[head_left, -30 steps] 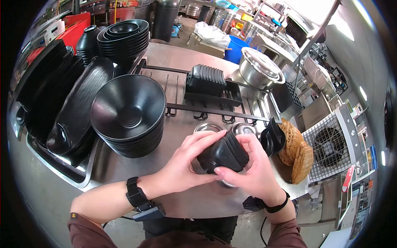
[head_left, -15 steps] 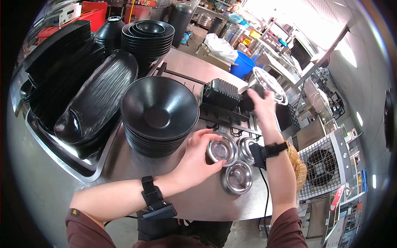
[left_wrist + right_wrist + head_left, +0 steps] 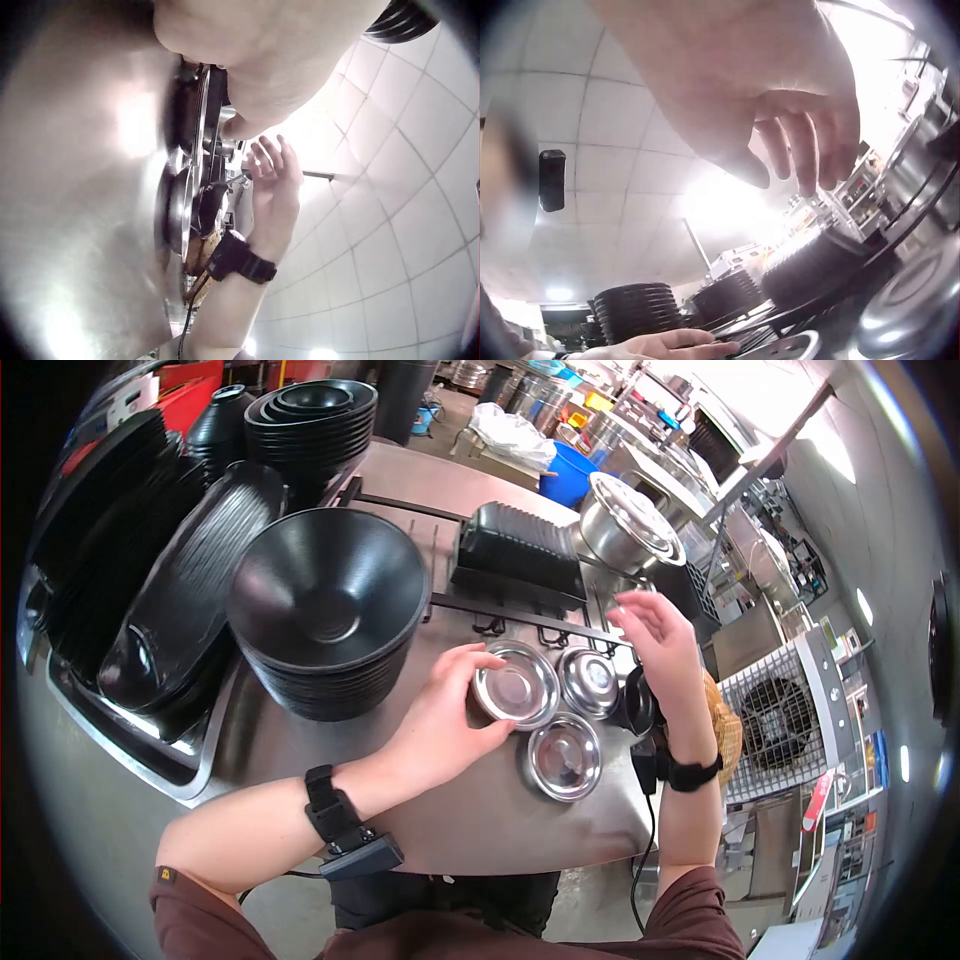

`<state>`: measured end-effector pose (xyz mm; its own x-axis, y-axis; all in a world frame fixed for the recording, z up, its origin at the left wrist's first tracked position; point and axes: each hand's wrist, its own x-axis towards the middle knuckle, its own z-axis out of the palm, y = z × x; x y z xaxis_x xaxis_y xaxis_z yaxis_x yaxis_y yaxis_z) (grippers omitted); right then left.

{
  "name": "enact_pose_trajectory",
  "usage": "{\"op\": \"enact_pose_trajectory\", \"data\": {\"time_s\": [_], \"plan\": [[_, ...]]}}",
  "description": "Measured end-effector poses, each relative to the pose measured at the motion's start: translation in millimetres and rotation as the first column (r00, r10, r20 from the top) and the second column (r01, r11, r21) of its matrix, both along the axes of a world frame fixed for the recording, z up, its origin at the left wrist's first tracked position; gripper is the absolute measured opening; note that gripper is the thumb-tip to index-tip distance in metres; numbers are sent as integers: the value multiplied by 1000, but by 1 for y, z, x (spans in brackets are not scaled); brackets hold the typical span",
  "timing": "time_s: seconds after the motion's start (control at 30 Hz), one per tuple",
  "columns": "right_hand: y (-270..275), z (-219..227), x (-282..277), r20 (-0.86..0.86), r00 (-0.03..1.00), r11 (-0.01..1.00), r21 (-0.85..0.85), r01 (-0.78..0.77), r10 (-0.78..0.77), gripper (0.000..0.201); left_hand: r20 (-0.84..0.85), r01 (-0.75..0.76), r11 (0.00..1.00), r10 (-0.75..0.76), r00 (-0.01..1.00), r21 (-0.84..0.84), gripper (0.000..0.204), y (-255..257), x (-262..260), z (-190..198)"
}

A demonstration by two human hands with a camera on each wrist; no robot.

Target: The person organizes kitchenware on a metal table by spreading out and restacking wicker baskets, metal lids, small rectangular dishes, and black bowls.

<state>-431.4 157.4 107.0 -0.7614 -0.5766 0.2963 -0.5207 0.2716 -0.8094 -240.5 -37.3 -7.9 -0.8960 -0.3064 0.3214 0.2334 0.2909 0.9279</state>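
My left hand (image 3: 440, 710) is beside a small round steel bowl (image 3: 517, 685) in the head view, with thumb and forefinger spread at its rim. A second steel bowl (image 3: 589, 682) and a third (image 3: 564, 756) are close by on the steel table. My right hand (image 3: 660, 645) hovers with nothing in it and its fingers loosely bent, to the right of the rack. In a black holder on that rack lies a row of nested black square bowls (image 3: 520, 545). In the right wrist view the right hand (image 3: 780, 105) hangs above these dark bowls.
A tall stack of wide black bowls (image 3: 330, 600) stands left of the left hand. Beyond it, a metal tray (image 3: 205, 760) bears black long dishes. A lidded steel pot (image 3: 625, 525) is at the back, and wicker pieces (image 3: 725, 730) are behind the right wrist.
Both hands held black square bowls earlier. The right hand carried them to the row's right end, let go and drew back toward me. The left hand moved to the steel bowl.
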Motion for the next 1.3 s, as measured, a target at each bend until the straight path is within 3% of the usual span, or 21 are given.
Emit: {"op": "enact_pose_trajectory", "data": {"time_s": [0.03, 0.13, 0.23, 0.33, 0.5, 0.57, 0.6, 0.73, 0.97, 1.03, 1.07, 1.1, 1.13, 1.17, 1.23, 1.3], "plan": [[15, 0, 3, 1, 1000, 1000, -2, 18, -18, 23, 1, 18, 1000, -18, 1000, -2, 61, -1, 0, 2], [59, 2, 8, -267, 926, 960, 10, 281, -269, 24, 83, 40, 999, -38, 996, -20, 59, -3, 2, 9], [105, -7, -9, -375, 856, 882, 170, 440, -355, 39, 74, 78, 996, -81, 994, 38, 59, -3, 1, 8], [117, -20, -6, -415, 833, 830, 259, 494, -367, 57, 85, 105, 994, -107, 991, 32, 60, -4, 1, 11], [104, -35, 1, -538, 798, 792, 346, 504, -273, 63, 79, 121, 990, -126, 989, 71, 58, -3, 2, 11], [95, -38, 0, -511, 819, 722, 459, 517, -262, 56, 78, 126, 989, -132, 988, 74, 57, -3, 1, 11], [92, -39, 2, -551, 808, 699, 495, 517, -208, 38, 76, 129, 988, -135, 988, 83, 56, -3, 2, 12], [90, -46, 2, -570, 801, 784, 407, 468, -183, 19, 103, 106, 994, -109, 989, 27, 53, -4, 4, 14], [84, -26, 44, -574, 804, 867, 311, 389, -154, 20, 95, 72, 997, -75, 993, 36, 49, -3, 7, 15], [75, -14, 72, -662, 746, 884, 302, 356, -75, 18, 29, -53, 998, 52, 998, 43, 48, -2, 7, 16], [68, -9, 87, -588, 806, 930, 255, 264, -68, 16, 31, -43, 998, 42, 999, 40, 48, -1, 7, 17], [63, -4, 100, -511, 858, 965, 193, 178, -56, 16, -56, -43, 989, 52, 997, 144, 49, -1, 6, 20], [58, 2, 109, -507, 862, 974, 193, 122, -8, 16, -141, -33, 969, 69, 988, 245, 51, -1, 6, 23], [53, 7, 117, -505, 862, 980, 191, 64, 42, 17, -144, -20, 971, 56, 988, 238, 51, -2, 8, 24], [44, 12, 128, -467, 867, 970, 235, -65, 171, 18, -183, 363, 816, -314, 932, 450, 57, -2, 16, 27], [33, 10, 134, -393, 885, 957, 237, -166, 251, 17, -193, 545, 682, -525, 829, 488, 81, 2, 16, 27]]}}
